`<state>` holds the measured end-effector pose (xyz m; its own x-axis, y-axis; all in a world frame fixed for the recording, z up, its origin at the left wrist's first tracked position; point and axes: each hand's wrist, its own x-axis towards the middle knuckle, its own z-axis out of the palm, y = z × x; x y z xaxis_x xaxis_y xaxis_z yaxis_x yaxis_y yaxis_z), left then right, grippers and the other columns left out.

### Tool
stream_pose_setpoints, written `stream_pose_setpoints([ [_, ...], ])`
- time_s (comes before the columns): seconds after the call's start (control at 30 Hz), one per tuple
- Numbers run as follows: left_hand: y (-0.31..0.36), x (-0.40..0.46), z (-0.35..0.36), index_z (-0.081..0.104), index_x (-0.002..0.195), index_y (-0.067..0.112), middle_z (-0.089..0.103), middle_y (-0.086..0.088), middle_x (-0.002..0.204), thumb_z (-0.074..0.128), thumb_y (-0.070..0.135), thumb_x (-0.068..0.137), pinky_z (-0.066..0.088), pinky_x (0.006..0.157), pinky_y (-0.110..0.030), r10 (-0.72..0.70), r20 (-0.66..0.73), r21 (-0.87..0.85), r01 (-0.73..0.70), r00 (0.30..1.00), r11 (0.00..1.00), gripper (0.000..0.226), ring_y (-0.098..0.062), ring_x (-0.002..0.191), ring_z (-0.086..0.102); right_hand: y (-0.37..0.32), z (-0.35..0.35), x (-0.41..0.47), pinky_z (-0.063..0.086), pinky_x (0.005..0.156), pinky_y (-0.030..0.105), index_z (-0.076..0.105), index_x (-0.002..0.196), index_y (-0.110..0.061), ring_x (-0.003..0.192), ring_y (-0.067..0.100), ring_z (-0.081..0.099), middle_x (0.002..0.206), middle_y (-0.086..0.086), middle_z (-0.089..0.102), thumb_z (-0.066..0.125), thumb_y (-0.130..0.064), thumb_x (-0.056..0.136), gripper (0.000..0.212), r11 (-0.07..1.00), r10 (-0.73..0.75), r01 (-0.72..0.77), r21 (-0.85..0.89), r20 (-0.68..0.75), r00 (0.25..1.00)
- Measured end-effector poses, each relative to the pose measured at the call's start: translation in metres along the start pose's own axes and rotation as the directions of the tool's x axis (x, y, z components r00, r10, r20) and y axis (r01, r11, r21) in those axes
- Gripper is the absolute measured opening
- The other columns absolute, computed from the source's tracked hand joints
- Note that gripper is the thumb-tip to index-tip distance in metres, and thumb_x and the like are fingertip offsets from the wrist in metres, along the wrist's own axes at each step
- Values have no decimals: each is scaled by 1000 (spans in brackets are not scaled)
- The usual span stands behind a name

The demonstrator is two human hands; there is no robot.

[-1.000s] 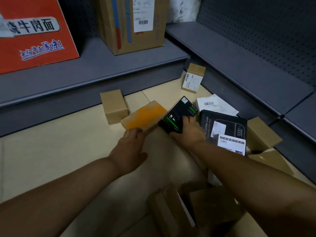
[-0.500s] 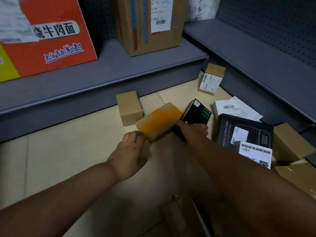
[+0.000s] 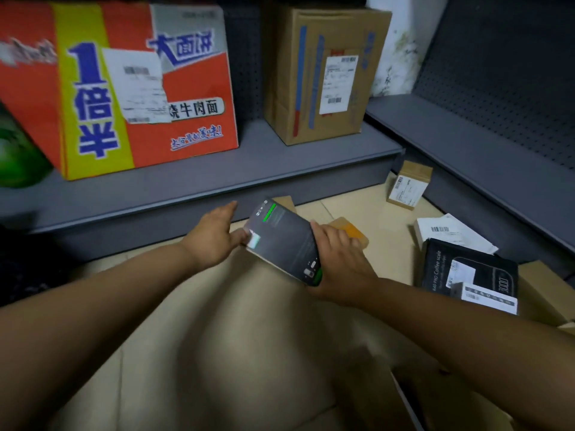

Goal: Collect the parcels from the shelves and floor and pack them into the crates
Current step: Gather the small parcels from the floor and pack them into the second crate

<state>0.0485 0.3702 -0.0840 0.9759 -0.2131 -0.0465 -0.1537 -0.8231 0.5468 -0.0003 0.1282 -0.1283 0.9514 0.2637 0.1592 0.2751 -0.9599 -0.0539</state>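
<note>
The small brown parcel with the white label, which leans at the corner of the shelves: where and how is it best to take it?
Grip the small brown parcel across its two narrow side faces, near the top, coming from above and in front. It stands tilted, leaning back toward the shelf base, so its labelled front and upper edge are free, and the floor before it looks open. A one-hand pinch probably suffices.

Grey shelf [image 3: 217, 181] with two cartons [image 3: 323, 73]; beige floor [image 3: 217, 337] strewn with parcels [image 3: 407, 188].
</note>
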Motion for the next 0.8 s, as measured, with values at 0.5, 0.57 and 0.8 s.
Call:
stream_pose_setpoints([
  [0.5,-72,-66,-98,53,101,12,64,-7,93,56,2,90,51,73,-27,-277,43,-634,241,960,735,14,-18,82,63,-105,-47,36,44,78,32,61,101,-12,88,26,60,95,12,63,40,-43,96,38,605,290,-342,719,201,936],
  [0.57,-79,-71,-99,53,101,14,64,-3,92,56,1,90,50,70,-24,-269,28,-640,224,963,735,17,-15,83,63,-118,-52,40,46,65,33,61,90,-12,63,21,56,74,10,57,35,-42,98,40,418,293,-400,816,296,909],
  [0.8,-91,-89,-126,52,119,28,64,2,94,58,-9,85,52,62,-18,-157,-34,-590,107,987,800,51,-7,76,65,-146,-63,53,56,78,36,47,127,-14,92,31,64,109,24,60,32,-49,98,48,73,277,-497,864,462,843],
])
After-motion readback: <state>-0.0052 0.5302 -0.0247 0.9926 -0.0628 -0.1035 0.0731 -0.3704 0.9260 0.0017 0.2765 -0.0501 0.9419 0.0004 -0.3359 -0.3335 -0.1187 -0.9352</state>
